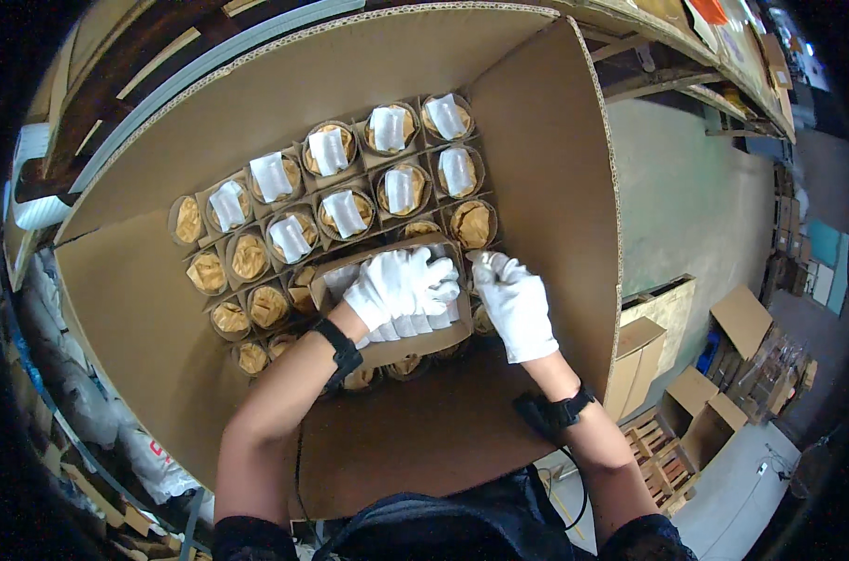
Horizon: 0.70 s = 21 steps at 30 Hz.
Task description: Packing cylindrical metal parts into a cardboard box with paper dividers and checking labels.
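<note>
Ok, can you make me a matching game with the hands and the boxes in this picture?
Things:
1. left hand in a white glove
2. right hand in a white glove
3. big brown cardboard carton
4. small open cardboard box

Places:
A. holds rows of round cells
B. inside the small box, on white packets
C. rests on top of the cells
D. beside the small box, at its right edge

Pairs: 1-B, 2-D, 3-A, 4-C

Warm, even indoor light with heavy fisheye bending

The white gloves (415,285) glare slightly and lose detail; the carton (555,187) walls curve toward the rim, corners fall into black vignette, and the floor (696,206) at right looks soft and dimmer.
</note>
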Available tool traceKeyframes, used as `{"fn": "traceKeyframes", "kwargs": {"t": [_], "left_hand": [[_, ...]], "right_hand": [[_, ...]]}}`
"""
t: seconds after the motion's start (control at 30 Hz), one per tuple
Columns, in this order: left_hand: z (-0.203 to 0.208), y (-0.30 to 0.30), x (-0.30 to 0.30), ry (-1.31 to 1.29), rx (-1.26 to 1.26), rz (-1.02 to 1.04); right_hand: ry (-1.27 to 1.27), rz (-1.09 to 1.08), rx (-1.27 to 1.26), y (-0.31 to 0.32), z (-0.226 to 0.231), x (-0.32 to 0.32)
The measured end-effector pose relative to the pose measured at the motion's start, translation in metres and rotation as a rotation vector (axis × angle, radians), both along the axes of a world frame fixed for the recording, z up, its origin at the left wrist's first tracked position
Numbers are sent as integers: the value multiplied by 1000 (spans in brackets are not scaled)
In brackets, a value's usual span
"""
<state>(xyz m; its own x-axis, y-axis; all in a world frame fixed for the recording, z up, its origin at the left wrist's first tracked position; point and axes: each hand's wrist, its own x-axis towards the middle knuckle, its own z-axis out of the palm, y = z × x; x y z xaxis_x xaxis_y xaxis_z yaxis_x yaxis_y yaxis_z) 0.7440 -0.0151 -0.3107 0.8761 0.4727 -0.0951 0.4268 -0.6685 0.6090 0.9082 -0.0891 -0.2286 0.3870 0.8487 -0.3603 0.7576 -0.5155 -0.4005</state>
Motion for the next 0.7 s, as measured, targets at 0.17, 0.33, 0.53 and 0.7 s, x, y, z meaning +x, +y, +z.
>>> {"fn": "traceKeyframes", "kwargs": {"t": [0.17,0.33,0.53,0.7], "left_hand": [[25,5,-1,-141,-160,260],[46,25,-31,-720,-861,413],[86,34,-92,-735,-1126,1217],[77,9,-122,-834,-1070,1439]], "right_hand": [[312,-29,276,4,-2,-2],[1041,-563,-65,31,28,-30],[1097,-39,-126,16,33,-99],[181,530,49,12,16,-173]]}}
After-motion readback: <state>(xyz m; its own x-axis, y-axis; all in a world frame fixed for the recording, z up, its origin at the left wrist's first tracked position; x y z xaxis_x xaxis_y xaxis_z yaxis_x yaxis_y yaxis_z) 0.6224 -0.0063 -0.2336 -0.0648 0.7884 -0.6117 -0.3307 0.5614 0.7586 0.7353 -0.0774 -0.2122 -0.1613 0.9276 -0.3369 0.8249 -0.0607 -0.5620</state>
